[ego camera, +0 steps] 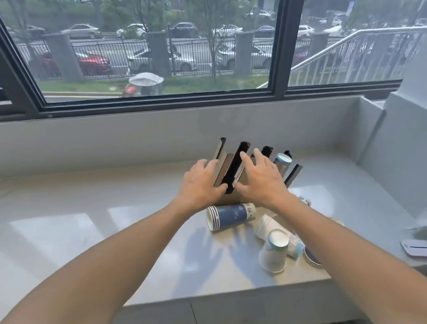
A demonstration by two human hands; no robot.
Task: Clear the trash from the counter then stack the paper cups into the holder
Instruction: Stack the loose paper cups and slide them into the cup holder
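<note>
Both hands on cup holder (238, 170): left hand (199, 185) fingers spread flat on left slats, thumb hooked at near edge; right hand (261, 181) splayed over right slats; neither grip closed round anything

Holder at far middle of worktop (66, 232), slats fanned, tilted up and away, one cup (283, 161) already in right slot

Steady base with both palms, square it before loading

Nested blue cups (229, 216) lie just near holder, long axis left-right, mouths pointing left; more cups (274, 252) nearer, right
</note>
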